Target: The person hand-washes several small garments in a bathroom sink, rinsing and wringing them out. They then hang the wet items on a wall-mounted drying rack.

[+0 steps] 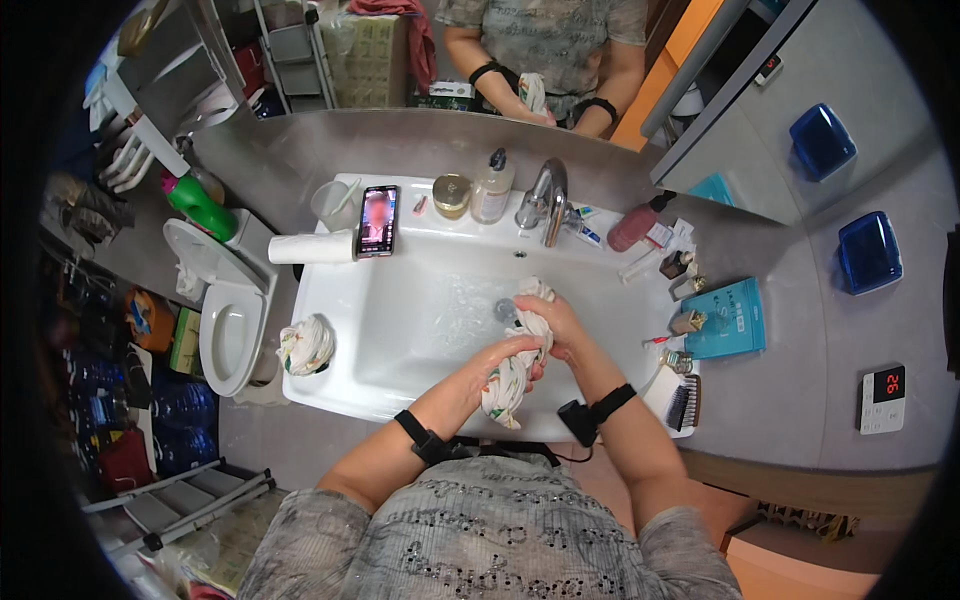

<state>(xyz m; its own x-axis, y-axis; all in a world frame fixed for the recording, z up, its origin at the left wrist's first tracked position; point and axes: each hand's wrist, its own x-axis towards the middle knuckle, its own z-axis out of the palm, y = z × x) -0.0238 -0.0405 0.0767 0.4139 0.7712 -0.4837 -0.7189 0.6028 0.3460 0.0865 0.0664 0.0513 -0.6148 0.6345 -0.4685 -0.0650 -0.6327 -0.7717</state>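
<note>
A white printed cloth [504,391], twisted lengthwise, is gripped in both hands above the white sink basin [405,330]. Nearer to my body, my left hand [517,356] closes around its lower part. My right hand [553,319] squeezes the cloth higher up, close to the drain. Below them, shallow rippling water [461,304] covers part of the basin floor, beside the round drain stopper [505,310]. A second bundled white printed cloth [306,345] rests on the sink's left rim. Behind the basin rises the chrome faucet [553,199].
A smartphone [377,222] leans at the back left, by a paper towel roll [313,248] and a plastic cup [335,206]. A glass jar [451,196] and soap bottle [493,191] line the back ledge. On the right lie a pink bottle [634,223] and hairbrush [682,401].
</note>
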